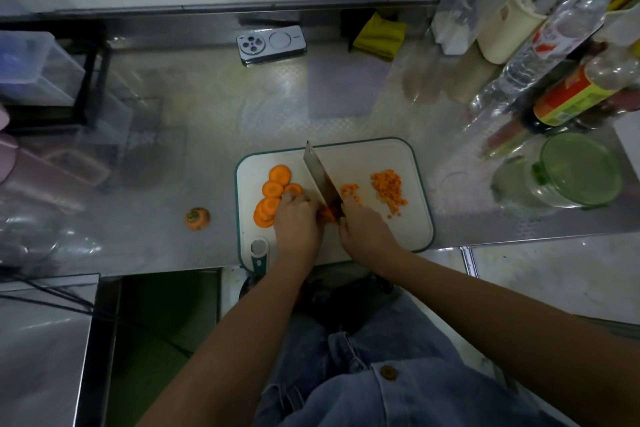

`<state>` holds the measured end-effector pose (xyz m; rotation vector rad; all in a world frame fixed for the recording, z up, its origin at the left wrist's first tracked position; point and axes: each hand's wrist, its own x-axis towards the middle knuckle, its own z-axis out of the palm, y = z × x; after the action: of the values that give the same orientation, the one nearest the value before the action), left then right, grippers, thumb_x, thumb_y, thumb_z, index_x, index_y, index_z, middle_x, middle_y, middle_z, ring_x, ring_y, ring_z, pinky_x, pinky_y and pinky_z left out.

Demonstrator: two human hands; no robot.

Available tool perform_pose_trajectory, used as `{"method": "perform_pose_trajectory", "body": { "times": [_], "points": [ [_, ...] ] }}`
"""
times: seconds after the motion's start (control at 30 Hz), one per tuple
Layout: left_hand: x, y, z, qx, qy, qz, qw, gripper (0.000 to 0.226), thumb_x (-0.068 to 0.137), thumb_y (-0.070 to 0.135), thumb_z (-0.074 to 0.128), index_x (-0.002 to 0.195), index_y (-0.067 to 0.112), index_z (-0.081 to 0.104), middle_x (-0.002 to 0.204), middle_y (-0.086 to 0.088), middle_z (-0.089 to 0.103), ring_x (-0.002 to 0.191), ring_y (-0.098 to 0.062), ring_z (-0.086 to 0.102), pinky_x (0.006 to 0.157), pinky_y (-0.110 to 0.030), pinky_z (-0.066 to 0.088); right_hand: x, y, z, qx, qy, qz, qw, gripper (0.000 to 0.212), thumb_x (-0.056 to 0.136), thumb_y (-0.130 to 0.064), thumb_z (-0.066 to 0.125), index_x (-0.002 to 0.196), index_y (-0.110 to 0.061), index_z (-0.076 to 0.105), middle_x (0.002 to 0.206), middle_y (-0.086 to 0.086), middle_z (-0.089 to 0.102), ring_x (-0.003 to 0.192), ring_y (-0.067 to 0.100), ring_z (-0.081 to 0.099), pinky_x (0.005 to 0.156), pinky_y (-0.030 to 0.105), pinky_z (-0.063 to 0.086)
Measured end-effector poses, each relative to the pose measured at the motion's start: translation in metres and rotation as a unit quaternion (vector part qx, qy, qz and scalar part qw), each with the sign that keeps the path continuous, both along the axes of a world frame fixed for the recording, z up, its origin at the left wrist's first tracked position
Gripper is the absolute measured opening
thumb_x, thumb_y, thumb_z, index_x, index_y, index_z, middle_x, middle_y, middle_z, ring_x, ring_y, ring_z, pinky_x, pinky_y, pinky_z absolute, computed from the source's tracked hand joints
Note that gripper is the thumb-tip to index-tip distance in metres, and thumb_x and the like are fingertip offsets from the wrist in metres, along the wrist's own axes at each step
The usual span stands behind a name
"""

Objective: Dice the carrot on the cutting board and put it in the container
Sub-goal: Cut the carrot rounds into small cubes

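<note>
A white cutting board [374,156] with a teal rim lies on the steel counter. Several round carrot slices [272,189] sit on its left side. Two heaps of diced carrot [388,187] lie on its right side. My right hand [367,230] grips the handle of a cleaver [320,177], whose blade points away from me across the board. My left hand [298,220] holds carrot pieces [327,213] down right against the blade's left face, fingers curled on them. A green glass container [581,170] stands on the counter to the right of the board.
A carrot top [198,218] lies on the counter left of the board. A phone [271,44] and a yellow cloth [380,35] sit at the back. Bottles [554,45] crowd the right rear. Plastic boxes [34,66] stand at the left.
</note>
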<state>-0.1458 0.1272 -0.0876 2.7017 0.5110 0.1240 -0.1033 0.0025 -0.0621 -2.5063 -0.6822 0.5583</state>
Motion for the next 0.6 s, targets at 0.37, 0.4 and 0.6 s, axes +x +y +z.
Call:
{"method": "perform_pose_trajectory", "body": {
  "times": [0.37, 0.4, 0.6],
  "points": [
    [0.002, -0.001, 0.004, 0.002, 0.025, 0.017, 1.000, 0.005, 0.066, 0.013, 0.076, 0.066, 0.015, 0.072, 0.064, -0.007, 0.060, 0.076, -0.028, 0.054, 0.058, -0.035, 0.044, 0.004, -0.003, -0.006, 0.030, -0.025, -0.027, 0.999, 0.048, 0.097, -0.017, 0.044, 0.142, -0.004, 0.033, 0.093, 0.016, 0.064, 0.080, 0.033, 0.060, 0.065, 0.039, 0.045],
    [0.002, -0.002, 0.004, 0.006, 0.027, 0.022, 0.999, 0.005, 0.067, 0.013, 0.076, 0.066, 0.015, 0.071, 0.065, -0.006, 0.060, 0.077, -0.027, 0.054, 0.059, -0.035, 0.044, 0.005, -0.004, -0.004, 0.032, -0.027, -0.025, 0.999, 0.047, 0.097, -0.017, 0.044, 0.141, -0.004, 0.034, 0.091, 0.016, 0.064, 0.079, 0.033, 0.061, 0.065, 0.041, 0.047],
    [0.001, -0.001, 0.007, 0.039, 0.053, 0.047, 0.997, 0.011, 0.077, 0.025, 0.071, 0.075, 0.015, 0.067, 0.084, -0.007, 0.061, 0.088, -0.027, 0.050, 0.071, -0.036, 0.040, 0.003, -0.009, 0.006, 0.030, -0.030, 0.010, 0.999, 0.040, 0.096, -0.016, 0.044, 0.134, -0.004, 0.039, 0.092, 0.015, 0.061, 0.078, 0.032, 0.059, 0.060, 0.033, 0.039]
  ]
}}
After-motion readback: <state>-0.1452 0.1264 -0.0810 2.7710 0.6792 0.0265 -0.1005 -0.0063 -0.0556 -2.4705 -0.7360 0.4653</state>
